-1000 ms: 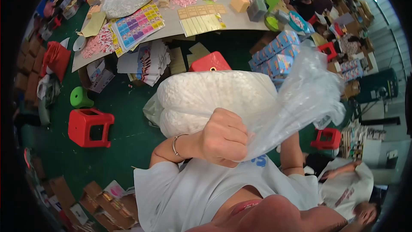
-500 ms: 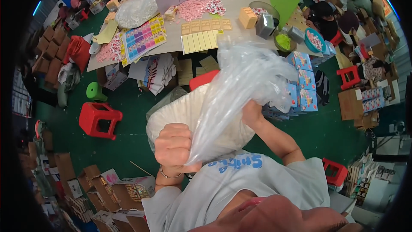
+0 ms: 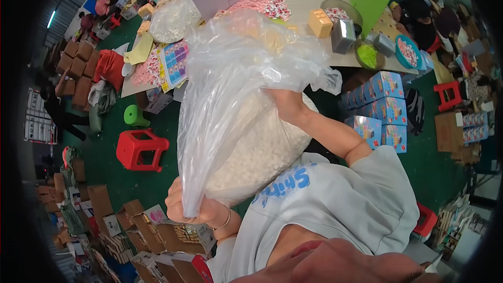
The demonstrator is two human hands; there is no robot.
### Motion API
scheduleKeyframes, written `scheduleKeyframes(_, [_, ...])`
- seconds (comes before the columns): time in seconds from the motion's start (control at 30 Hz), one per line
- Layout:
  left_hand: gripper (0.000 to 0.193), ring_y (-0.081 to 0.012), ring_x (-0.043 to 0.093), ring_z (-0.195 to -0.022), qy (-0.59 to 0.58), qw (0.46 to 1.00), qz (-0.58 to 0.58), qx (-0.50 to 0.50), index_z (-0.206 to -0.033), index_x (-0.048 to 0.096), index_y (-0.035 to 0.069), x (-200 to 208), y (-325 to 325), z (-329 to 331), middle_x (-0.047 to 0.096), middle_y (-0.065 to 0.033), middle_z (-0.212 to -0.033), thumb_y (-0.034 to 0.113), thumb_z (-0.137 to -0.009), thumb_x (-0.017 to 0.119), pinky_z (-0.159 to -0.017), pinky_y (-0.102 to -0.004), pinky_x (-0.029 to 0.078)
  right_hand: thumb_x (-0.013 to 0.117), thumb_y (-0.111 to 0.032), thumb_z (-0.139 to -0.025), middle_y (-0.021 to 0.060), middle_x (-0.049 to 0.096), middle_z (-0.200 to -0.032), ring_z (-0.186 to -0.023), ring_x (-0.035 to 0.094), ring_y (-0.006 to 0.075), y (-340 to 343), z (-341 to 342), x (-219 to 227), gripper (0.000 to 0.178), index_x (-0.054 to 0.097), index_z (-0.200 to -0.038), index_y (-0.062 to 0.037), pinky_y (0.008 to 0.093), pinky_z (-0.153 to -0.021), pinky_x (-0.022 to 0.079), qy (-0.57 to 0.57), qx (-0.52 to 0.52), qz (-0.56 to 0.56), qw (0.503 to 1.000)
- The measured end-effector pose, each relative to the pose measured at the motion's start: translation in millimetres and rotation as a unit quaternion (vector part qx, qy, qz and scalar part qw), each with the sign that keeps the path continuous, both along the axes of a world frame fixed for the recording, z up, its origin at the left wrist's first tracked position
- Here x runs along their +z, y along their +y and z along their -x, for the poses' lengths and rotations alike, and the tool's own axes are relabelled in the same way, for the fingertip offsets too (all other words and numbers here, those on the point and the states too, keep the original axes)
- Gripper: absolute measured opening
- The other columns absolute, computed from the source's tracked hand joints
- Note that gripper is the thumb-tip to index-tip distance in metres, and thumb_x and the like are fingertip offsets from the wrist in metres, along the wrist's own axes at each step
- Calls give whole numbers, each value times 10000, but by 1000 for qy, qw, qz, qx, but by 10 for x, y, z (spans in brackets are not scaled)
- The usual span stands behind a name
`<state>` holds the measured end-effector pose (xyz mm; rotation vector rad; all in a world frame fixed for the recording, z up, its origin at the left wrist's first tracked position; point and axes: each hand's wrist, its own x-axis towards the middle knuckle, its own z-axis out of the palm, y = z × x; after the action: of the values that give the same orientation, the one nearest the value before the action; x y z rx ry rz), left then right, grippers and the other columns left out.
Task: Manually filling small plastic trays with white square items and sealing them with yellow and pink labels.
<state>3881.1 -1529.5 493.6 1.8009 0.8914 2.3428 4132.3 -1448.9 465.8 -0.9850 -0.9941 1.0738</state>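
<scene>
A large clear plastic bag [image 3: 212, 94] hangs in front of my body, its lower part bulging with many small off-white pieces [image 3: 257, 165]. My left hand [image 3: 196, 204] is closed in a fist around a gathered edge of the film, at the bag's lower left. On the far right side, my right hand [image 3: 288, 107] grips the bag near the top of its full part, with the fingertips hidden by the plastic. Loose film spreads upward from both hands and covers part of the worktable [image 3: 293, 5].
Pink and white small parts [image 3: 262, 5], a yellow block [image 3: 319, 22] and a grey metal tin [image 3: 343, 36] lie on the table. Stacked blue boxes [image 3: 387, 91] stand to the right. A red stool [image 3: 140, 149] and green stool [image 3: 135, 116] are at left, with open cartons [image 3: 139, 236] nearer.
My left hand has moved down and left, drawing the film with it. The loose film now spreads wider to the left, and more of the off-white pieces show. The view has shifted.
</scene>
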Motion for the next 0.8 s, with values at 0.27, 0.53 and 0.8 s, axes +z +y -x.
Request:
scheduleKeyframes(0.27, [211,-238,601,-628,-20,992,-42,115,-774,443,37,495,915,-854,610,-109,-777,102,-929,570,-561,-359,461,531,-120,-1021,33,635,-1168,-1065,612,142,1430,-703,278,235,587,-1247,-96,320,-873,523,62,88,-86,990])
scheduleKeyframes(0.53, [195,-251,635,-685,62,983,-83,153,-834,437,96,938,2724,-2516,597,-64,-808,179,-975,542,-622,-399,519,556,-152,-1013,32,633,-1171,-1083,620,141,3579,-2295,845,247,589,-1252,-102,320,-899,541,85,72,-146,983])
scheduleKeyframes(0.8, [192,-244,681,-842,-14,968,25,248,-956,626,9,1511,6155,-5504,700,-159,-981,197,-928,598,-768,-393,560,506,-161,-1010,36,648,-1150,-1039,631,143,6866,-5307,1323,246,605,-1211,-61,305,-876,532,153,29,-145,977])
